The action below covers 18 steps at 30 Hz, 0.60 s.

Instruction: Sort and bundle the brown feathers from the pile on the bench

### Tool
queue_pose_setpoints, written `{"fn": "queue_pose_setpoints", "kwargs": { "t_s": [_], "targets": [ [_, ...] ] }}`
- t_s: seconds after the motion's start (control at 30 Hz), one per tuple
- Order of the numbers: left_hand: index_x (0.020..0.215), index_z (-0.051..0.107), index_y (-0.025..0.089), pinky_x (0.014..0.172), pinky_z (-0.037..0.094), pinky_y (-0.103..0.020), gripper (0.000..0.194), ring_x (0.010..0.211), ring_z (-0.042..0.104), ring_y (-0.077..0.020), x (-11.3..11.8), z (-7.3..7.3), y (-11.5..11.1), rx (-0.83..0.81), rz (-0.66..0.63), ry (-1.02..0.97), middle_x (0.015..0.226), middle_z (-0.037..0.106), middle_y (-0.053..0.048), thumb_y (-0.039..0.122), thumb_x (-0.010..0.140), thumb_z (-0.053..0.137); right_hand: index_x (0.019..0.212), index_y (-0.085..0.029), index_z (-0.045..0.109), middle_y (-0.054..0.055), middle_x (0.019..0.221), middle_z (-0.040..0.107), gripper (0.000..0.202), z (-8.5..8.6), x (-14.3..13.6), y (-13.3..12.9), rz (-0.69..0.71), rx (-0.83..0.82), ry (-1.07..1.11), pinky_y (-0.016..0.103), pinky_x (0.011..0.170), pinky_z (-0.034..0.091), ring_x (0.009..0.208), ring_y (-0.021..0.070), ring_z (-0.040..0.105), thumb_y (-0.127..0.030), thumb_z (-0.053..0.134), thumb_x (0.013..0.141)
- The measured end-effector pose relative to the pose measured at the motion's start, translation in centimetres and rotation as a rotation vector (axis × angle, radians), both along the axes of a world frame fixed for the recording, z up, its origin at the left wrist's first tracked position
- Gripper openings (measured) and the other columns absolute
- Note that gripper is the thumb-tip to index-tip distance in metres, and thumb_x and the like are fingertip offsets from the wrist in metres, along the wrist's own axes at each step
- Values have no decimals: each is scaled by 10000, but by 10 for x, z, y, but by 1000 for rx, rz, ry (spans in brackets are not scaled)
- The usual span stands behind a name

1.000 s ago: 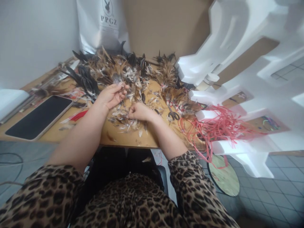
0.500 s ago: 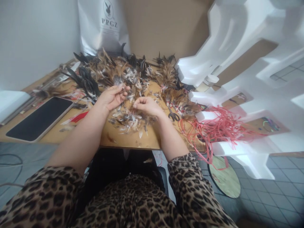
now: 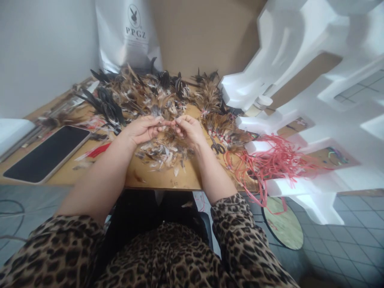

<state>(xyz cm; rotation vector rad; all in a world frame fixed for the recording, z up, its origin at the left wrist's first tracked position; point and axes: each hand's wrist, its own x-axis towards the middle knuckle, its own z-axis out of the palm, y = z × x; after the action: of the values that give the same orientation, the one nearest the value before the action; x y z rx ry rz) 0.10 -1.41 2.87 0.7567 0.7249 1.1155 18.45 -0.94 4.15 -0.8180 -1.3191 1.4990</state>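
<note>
Both hands meet in the air above a wooden table, their fingertips nearly touching. My left hand [image 3: 148, 128] is closed in a pinch, its index finger pointing toward the other hand. My right hand [image 3: 188, 129] also pinches, thumb against fingers. Whatever lies between the fingertips is too small to name. Below them are scattered loose feathers [image 3: 165, 154], pale and brown. Just beyond the hands spreads a large heap of brown and black feathers [image 3: 144, 90]. Bundles of brown feathers [image 3: 223, 126] lie right of my right hand, beside black-handled scissors [image 3: 218, 148].
A phone [image 3: 48, 154] lies at the table's left. Tangled red ribbon strips [image 3: 276, 160] hang over white foam pieces [image 3: 312, 188] at the right. Behind the heap stands a white printed bag [image 3: 129, 44]. The table's front edge [image 3: 165, 188] faces me.
My right hand has risen and its fingertips have come up to those of my left hand. My left hand has lowered slightly. The whole view has shifted a little.
</note>
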Motion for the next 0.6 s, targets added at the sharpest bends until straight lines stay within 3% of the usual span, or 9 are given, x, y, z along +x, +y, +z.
{"fn": "queue_pose_setpoints", "kwargs": {
  "t_s": [0.3, 0.5, 0.6],
  "targets": [
    [687, 665, 81, 460, 478, -117, 54, 502, 584, -66, -1, -4, 5, 12, 4, -47, 634, 639, -74, 60, 724, 632, 712, -166, 498, -25, 678, 615, 247, -3, 2, 5, -66, -10, 40, 152, 463, 389, 520, 39, 516, -342, 669, 682],
    [667, 674, 74, 485, 488, -122, 60, 521, 599, -74, -3, -5, 6, 64, 38, 16, 633, 650, -84, 80, 720, 645, 728, -167, 527, -9, 715, 619, 361, 0, 10, 11, -204, -6, -32, 157, 428, 335, 499, 32, 482, -508, 638, 687],
    [659, 680, 53, 490, 494, -130, 52, 505, 601, -79, 0, -4, 3, 80, 16, 118, 633, 662, -97, 92, 693, 675, 702, -151, 569, 0, 642, 604, 453, 2, 10, 7, -102, -43, -135, 168, 400, 295, 458, 35, 450, -600, 611, 666]
  ]
}}
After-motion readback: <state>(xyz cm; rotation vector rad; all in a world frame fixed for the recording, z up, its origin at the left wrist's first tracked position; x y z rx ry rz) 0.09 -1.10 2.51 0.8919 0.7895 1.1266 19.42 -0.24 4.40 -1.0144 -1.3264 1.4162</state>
